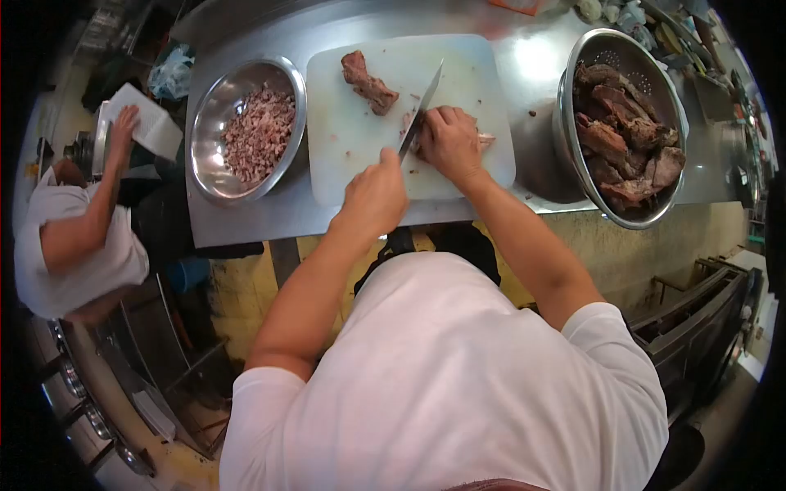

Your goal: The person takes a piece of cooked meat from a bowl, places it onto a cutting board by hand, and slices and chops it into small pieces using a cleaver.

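The handle of a knife point(422, 108) is in my closed left hand point(375, 195), its blade pointing up and slightly right over a white cutting board point(336, 168). Just right of the blade, my right hand point(450, 143) presses down on a piece of meat point(486, 141), with curled fingers covering most of it. A longer reddish-brown chunk of meat point(368, 82) lies at the board's upper left. Small scraps are scattered on the board.
Chopped meat point(258, 135) fills part of a steel bowl point(296, 90) at left. Large meat pieces point(626, 135) sit in a steel colander point(565, 123) at right. At far left, another person point(82, 233) has a hand on a white object point(155, 127).
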`<state>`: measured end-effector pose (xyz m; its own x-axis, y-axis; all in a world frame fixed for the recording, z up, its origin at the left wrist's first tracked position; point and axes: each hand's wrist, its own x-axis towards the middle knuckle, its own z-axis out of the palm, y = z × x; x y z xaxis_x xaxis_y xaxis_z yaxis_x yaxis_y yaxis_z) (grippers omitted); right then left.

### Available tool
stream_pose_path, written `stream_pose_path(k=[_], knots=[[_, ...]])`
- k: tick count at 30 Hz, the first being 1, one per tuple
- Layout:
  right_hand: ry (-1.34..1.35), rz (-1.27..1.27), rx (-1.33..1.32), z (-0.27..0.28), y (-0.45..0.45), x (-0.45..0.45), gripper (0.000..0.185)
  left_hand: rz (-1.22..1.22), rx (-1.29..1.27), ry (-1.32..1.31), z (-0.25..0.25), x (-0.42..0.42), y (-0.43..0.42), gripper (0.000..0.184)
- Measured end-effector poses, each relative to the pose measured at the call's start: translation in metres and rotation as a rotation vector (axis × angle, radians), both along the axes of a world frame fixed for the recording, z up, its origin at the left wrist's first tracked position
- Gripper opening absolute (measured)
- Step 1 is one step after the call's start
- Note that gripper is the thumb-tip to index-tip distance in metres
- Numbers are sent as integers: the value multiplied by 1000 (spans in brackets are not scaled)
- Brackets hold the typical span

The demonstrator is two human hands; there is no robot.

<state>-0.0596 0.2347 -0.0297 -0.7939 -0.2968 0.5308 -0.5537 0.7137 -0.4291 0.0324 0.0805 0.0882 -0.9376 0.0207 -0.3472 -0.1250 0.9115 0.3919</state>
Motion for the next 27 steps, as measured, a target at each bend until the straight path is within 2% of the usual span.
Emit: stream_pose_path(k=[3, 6, 9, 11, 13, 16, 19, 21, 25, 27], knots=[[6, -4, -5, 2, -1, 0, 17, -46, 33, 86, -23, -34, 5, 22], [-58, -64, 19, 2, -1, 0, 17, -85, -24, -29, 28, -20, 0, 23], [-18, -20, 18, 1, 2, 1, 17, -21, -20, -44, 16, 5, 0, 22], [-24, -5, 8, -3, 1, 3, 17, -13, -8, 14, -12, -14, 6, 22], [-12, -6, 4, -4, 1, 0, 16, -20, 10, 90, 1, -24, 9, 21], [-29, -46, 16, -6, 1, -2, 16, -106, -2, 20, 24, -19, 0, 22], [3, -32, -26, -9, 3, 4, 16, -16, 3, -132, 15, 0, 0, 21], [-2, -24, -10, -6, 2, 0, 15, -7, 43, 31, -2, -18, 7, 19], [-9, -41, 6, -5, 1, -1, 16, -106, 3, 59, 18, -24, 2, 18], [14, -53, 11, -7, 3, -1, 16, -32, 23, -91, 28, -3, -3, 18]])
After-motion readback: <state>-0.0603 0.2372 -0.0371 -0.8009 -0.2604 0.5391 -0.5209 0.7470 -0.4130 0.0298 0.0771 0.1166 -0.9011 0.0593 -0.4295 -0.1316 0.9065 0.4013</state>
